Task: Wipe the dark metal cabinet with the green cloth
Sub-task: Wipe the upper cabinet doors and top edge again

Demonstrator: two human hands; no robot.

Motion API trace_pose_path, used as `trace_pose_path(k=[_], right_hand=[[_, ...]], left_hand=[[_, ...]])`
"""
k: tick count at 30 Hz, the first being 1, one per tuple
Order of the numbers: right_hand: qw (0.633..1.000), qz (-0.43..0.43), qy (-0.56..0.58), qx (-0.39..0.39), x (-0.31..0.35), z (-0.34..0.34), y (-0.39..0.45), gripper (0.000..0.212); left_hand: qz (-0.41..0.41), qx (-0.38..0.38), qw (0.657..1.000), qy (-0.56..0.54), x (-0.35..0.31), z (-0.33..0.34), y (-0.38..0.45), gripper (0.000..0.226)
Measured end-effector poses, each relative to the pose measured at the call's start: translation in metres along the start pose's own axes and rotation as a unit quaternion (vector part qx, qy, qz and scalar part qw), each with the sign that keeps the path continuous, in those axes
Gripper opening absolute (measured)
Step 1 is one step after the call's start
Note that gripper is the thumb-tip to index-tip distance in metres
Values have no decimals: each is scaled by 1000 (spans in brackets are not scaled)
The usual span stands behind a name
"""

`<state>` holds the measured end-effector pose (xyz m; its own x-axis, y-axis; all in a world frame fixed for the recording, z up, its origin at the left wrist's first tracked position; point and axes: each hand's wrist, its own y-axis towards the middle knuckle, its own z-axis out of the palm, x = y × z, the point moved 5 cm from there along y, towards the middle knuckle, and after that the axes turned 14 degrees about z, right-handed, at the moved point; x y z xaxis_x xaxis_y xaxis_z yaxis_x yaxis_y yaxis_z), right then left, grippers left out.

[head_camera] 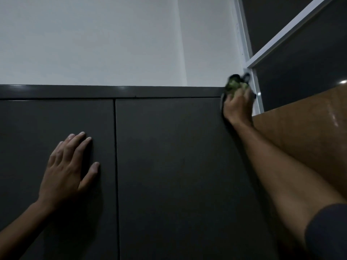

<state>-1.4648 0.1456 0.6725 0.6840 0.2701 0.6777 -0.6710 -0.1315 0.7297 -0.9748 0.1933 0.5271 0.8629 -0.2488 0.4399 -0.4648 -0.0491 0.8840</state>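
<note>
The dark metal cabinet (pixel 169 166) fills the lower view, its two doors split by a vertical seam. My left hand (pixel 69 167) presses flat on the left door with straight fingers. High at the cabinet's top right corner, my right hand (pixel 237 107) grips the bunched green cloth (pixel 235 84) against the edge. The cloth is blurred and partly hidden by my fingers.
A white wall (pixel 112 40) rises behind the cabinet top. To the right stands a white frame (pixel 257 87) with dark panels, and a glossy brown wooden panel (pixel 304 132) sits close beside the cabinet's right side.
</note>
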Motion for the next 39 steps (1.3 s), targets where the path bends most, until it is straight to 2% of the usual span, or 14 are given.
trace_pose_path(k=[2, 6, 9, 12, 17, 22, 25, 27, 28, 32, 34, 36, 37, 39], right_hand=[[997, 73, 11, 11, -31, -2, -6, 43], [997, 76, 2, 17, -85, -4, -80, 26], [995, 83, -37, 34, -115, -8, -118, 25], [996, 72, -45, 36, -98, -10, -98, 33], [1000, 10, -18, 7, -9, -6, -13, 42], [998, -15, -56, -8, -26, -4, -50, 42], [998, 25, -58, -10, -25, -3, -55, 42], [997, 66, -33, -16, 1, -2, -41, 42], [998, 55, -21, -16, 21, -1, -37, 41], [984, -173, 22, 32, 107, 24, -89, 48], [969, -237, 24, 70, 102, 32, -126, 55], [966, -246, 1, 77, 62, 28, -132, 54], [972, -222, -19, 72, 37, 22, -123, 53], [991, -113, -56, 42, -3, 7, -84, 49]], left_hand=[[-1, -5, 1000, 5, -1, -1, 1, 74], [1, -1, 1000, 3, -3, -3, 1, 75], [-4, -3, 1000, 4, -5, -5, 1, 74], [-6, 7, 1000, -1, -4, -6, 2, 75], [-3, 10, 1000, -1, -3, -5, 2, 75], [-3, 8, 1000, -5, -3, -6, 2, 75], [-2, 9, 1000, -2, -5, -5, 2, 75], [0, 7, 1000, 2, -5, -6, 3, 75], [0, 7, 1000, 4, -4, -5, 2, 75], [6, 5, 1000, 4, -1, -3, 0, 75], [9, 7, 1000, 5, 0, -2, 0, 75], [10, 4, 1000, 6, 0, -3, 0, 75], [9, 4, 1000, 8, -1, -3, 1, 74], [7, 5, 1000, 10, -3, -2, 1, 74]])
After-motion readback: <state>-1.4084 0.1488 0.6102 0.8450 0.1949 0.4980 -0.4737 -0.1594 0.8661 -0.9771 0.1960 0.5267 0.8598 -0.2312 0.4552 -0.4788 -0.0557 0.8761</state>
